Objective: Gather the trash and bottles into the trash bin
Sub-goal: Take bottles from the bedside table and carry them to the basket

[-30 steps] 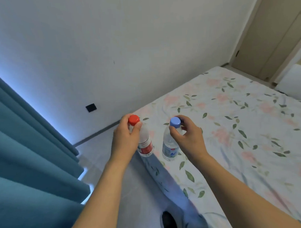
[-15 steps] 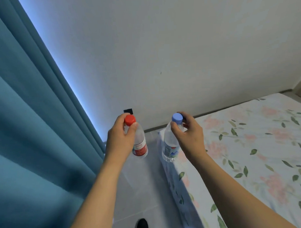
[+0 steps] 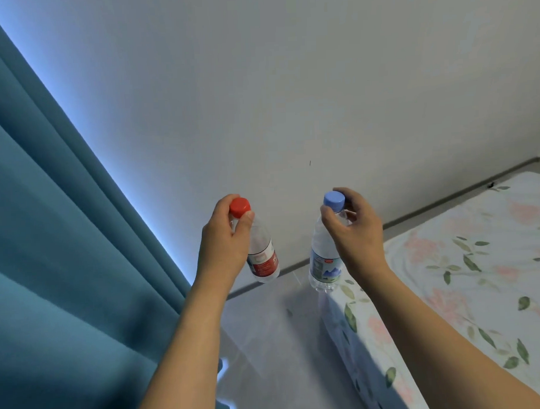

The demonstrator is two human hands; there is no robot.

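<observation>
My left hand point(image 3: 224, 239) grips a clear plastic bottle with a red cap and red label point(image 3: 263, 259) by its neck, holding it in the air above the floor. My right hand point(image 3: 357, 232) pinches the neck of a second clear bottle with a blue cap and blue label point(image 3: 323, 263), which hangs over the corner of the bed. The two bottles hang side by side, apart from each other. No trash bin is in view.
A bed with a floral sheet point(image 3: 467, 277) fills the right side. Teal curtains point(image 3: 59, 257) hang along the left, lit at their edge. A narrow strip of grey floor point(image 3: 276, 332) runs between curtain and bed up to the white wall point(image 3: 289, 96).
The view has swung left, from over the bed toward the curtain and wall. Both hands keep the same hold on their bottles, which now hang over the floor gap and bed corner.
</observation>
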